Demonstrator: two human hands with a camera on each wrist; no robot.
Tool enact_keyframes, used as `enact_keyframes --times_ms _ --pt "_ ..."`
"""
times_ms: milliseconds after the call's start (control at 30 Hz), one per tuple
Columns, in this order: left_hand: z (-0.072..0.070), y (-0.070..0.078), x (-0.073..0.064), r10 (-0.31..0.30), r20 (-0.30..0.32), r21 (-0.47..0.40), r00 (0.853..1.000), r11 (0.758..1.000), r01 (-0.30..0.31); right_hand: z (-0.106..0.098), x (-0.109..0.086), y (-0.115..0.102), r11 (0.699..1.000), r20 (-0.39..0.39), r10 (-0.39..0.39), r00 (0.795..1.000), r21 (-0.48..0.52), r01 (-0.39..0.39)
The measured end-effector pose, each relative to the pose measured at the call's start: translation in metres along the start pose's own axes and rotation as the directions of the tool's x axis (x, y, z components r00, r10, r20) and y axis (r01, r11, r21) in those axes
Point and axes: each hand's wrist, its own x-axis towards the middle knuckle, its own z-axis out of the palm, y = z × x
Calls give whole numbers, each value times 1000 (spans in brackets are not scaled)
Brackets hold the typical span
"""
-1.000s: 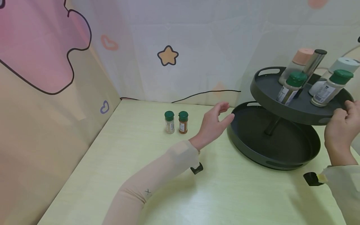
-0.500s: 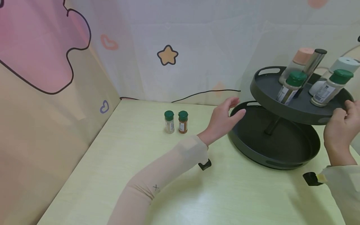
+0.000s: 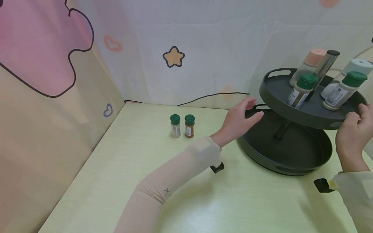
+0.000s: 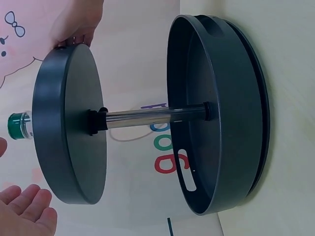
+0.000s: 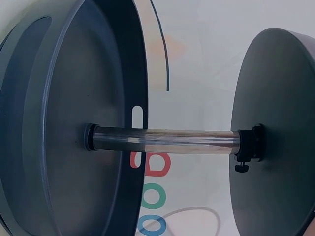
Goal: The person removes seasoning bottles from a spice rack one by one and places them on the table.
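Note:
A dark grey two-tier round tray stand is at the right in the head view. My right hand [image 3: 354,137] grips the right rim of its upper tray [image 3: 306,118]. My left hand [image 3: 237,121] hovers left of the stand, fingers extended and thumb apart, holding nothing. In the left wrist view, its fingers [image 4: 34,204] are close to the upper tray's edge. On the upper tray stand two green-capped spice jars [image 3: 301,90], a pink-capped bottle [image 3: 311,63] and a white-capped bottle [image 3: 354,69]. The lower tray [image 3: 291,158] shows a bare floor around the pole [image 4: 142,117].
Two more green-capped spice jars, one pale [image 3: 175,126] and one reddish-brown [image 3: 189,126], stand on the pale table [image 3: 131,168] left of my left hand. A printed cloth backdrop [image 3: 204,58] rises behind the table and along its left side.
My left hand has moved right toward the stand, now overlapping the lower tray's left edge in the head view. My right hand, the trays and the jars have stayed put.

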Motion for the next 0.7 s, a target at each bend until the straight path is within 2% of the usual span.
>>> enact_keyframes --times_ms 367,700 --pt "0 16 10 -27 42 50 999 998 24 1 -1 1 1000 6 3 1000 -11 -3" --pt "1 28 18 -5 56 136 998 991 -2 3 1 3 1000 -5 -7 1000 7 7"
